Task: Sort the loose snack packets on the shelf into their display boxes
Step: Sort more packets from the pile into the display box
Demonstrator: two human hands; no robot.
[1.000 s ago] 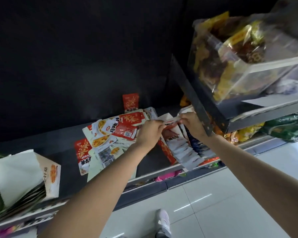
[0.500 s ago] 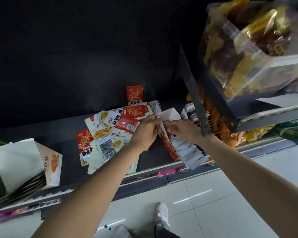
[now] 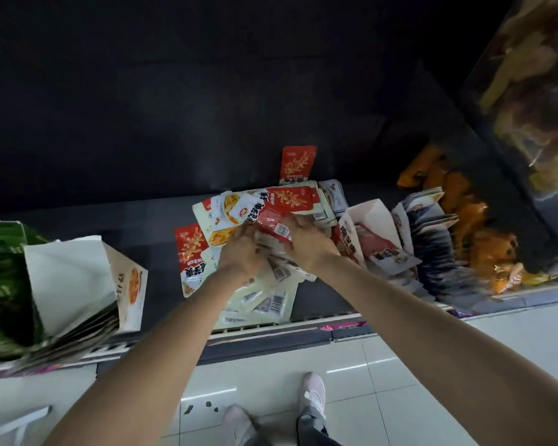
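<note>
Item: heap of loose snack packets [image 3: 255,249], red-and-white and plain white sachets, lying flat and overlapping on the dark shelf [image 3: 136,217], which serves as the landmark here; the heap sits at the shelf's middle, reaching from near its back wall to its front lip. Left hand [image 3: 240,255] and right hand [image 3: 306,244] both rest on the heap's centre, fingers curled down into the packets, apparently gathering a bunch; exactly which sachets each grips cannot be told through the blur. Long axes: mixed, most packets fanned diagonally, one red packet [image 3: 297,164] propped upright against the shelf's back wall. Toward the shelf's right end, an open red-and-white display box [image 3: 372,235], mouth tilted up and forward, probably for easy loading; beside it, a row of grey packets [image 3: 432,243] stacked on edge. At the shelf's left end, a white display box [image 3: 78,281], leaning
</note>
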